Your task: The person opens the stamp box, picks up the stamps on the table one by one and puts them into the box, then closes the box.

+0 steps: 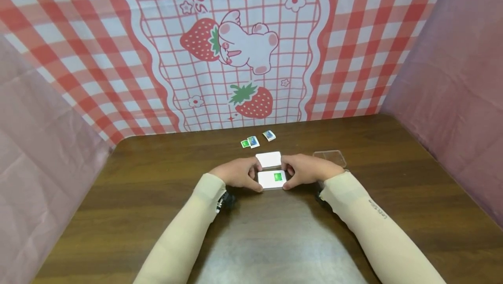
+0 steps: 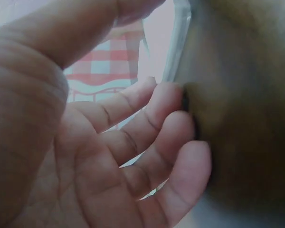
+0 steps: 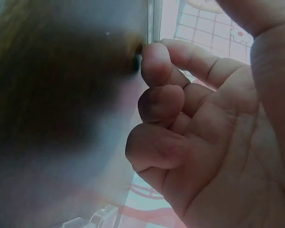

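A flat white rectangular case point(image 1: 267, 182) with a clear edge lies flat at the middle of the table. On its right half is a small green picture square point(image 1: 278, 177). My left hand point(image 1: 240, 173) grips its left end, thumb at the near corner and fingers curled by the far side. At the other end my right hand point(image 1: 304, 170) grips it the same way. Just behind stands or lies a white rectangular panel point(image 1: 268, 159), its sides close to both index fingers. The left wrist view shows the clear edge point(image 2: 178, 40) beside the left fingertips.
A clear plastic lid or tray point(image 1: 334, 157) lies behind the right wrist. Farther back are a small green card point(image 1: 245, 143), a blue picture card point(image 1: 253, 142) overlapping it, and another blue card point(image 1: 269, 135). A strawberry-print curtain point(image 1: 291, 57) hangs along the table's far edge.
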